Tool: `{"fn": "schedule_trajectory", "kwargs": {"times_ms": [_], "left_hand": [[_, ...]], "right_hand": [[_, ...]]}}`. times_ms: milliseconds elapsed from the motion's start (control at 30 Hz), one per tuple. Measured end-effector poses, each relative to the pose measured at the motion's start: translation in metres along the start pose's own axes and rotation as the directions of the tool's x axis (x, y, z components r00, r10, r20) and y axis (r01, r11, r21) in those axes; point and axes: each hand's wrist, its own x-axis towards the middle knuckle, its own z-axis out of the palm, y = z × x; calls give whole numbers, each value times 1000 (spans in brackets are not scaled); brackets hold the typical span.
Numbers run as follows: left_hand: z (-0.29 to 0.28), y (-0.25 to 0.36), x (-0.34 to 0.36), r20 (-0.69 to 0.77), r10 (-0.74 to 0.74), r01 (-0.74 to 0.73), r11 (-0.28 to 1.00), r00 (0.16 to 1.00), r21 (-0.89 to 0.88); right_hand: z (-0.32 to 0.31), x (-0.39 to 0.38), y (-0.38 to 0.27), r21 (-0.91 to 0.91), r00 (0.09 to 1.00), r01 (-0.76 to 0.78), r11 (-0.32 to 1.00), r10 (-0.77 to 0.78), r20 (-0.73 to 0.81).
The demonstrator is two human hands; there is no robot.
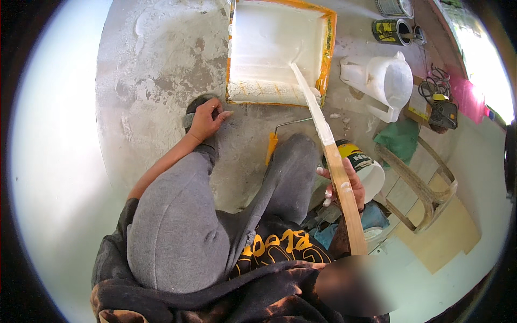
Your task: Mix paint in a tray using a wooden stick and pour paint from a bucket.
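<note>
My right hand point(356, 189) holds a long wooden stick point(338, 167), its fingers partly spread around it and smeared with white. White paint coats the stick's far half, and its tip is over the orange-edged paint tray point(228, 64). A paint roller point(272, 148) lies with its white sleeve along the tray's near edge; its yellow handle is beside my right knee. By my dark shoe point(189, 119), my left hand point(204, 121) has its fingers curled and drawn together. Whether anything small is pinched there cannot be seen.
A white pitcher point(371, 78) stands right of the tray, with open cans point(391, 31) behind it. A tipped paint bucket point(371, 175) is beside my right hand. Farther right are a green cloth point(401, 140), a curved frame point(425, 199) and a dark charger-like box point(444, 113).
</note>
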Motion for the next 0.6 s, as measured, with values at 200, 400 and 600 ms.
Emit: {"fn": "schedule_trajectory", "kwargs": {"times_ms": [200,400,600], "left_hand": [[-2,1,-3,-37,29,-28,1000,999,14],[0,1,-1,-20,-11,10,1000,1000,-9],[-1,3,0,-2,-53,53,997,999,-52]], "right_hand": [[27,21,-30,-151,955,-114,982,67,-287],[23,45,-53,-314,945,-174,933,69,-319],[51,41,-54,-192,882,-224,956,116,-456]]}}
